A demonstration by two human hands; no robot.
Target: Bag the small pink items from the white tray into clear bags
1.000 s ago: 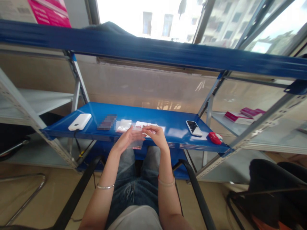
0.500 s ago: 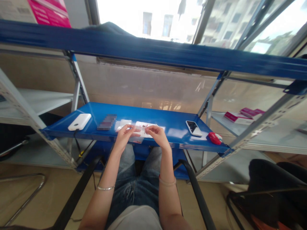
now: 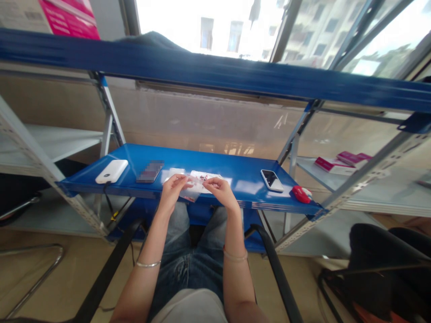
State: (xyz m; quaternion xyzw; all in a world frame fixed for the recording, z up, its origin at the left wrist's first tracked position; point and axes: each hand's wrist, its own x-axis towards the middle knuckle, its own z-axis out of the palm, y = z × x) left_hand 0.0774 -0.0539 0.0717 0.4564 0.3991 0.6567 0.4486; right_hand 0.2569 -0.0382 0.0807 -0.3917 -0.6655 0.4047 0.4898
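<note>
blue shelf (image 3: 235, 172) sits before you; your left hand (image 3: 172, 190) and right hand (image 3: 220, 191) pinch a small clear bag (image 3: 191, 192) between them, just above its front edge.

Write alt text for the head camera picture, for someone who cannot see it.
A seated person's left hand and right hand together hold a small clear plastic bag above a blue shelf. On the shelf lie a white power bank, a phone and a red mouse.
</note>
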